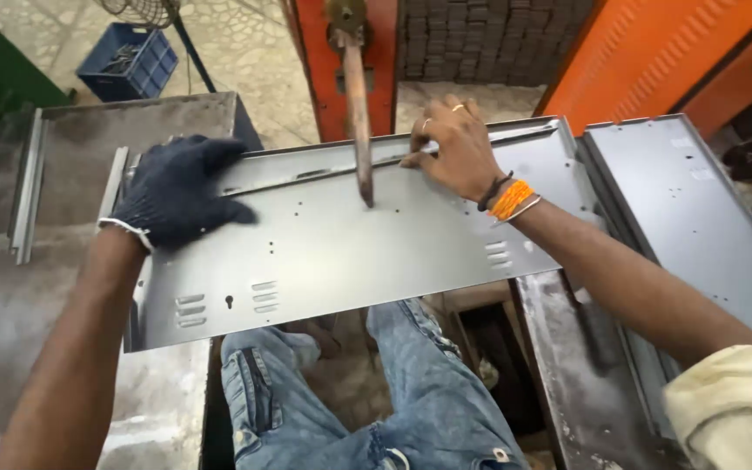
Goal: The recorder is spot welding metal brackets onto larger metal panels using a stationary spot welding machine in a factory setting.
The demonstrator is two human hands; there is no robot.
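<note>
We see a long grey sheet-metal panel [350, 252] with folded edges, small punched holes and louvred slots lying across the middle of the frame, bridging a gap above our knees in blue jeans [428, 392]. Our left hand [176, 191], in a dark blue knitted glove, lies flat on the panel's upper left corner, fingers spread apart and pressing down on the sheet rather than closed around it. Our bare right hand [459, 148], with rings and orange and black wristbands, rests at the upper middle of the frame on the panel's far folded edge; its fingers are bent and bunched together, tips touching a thin raised strip along that edge, though we cannot tell whether they pinch it. Between the two hands a worn brown metal rod [359, 122] comes down from an orange machine frame [341, 52], its tip meeting the sheet. A second grey panel [698, 218] lies at the right, just beside the first. A blue plastic crate [128, 61] stands on the floor at upper left.
</note>
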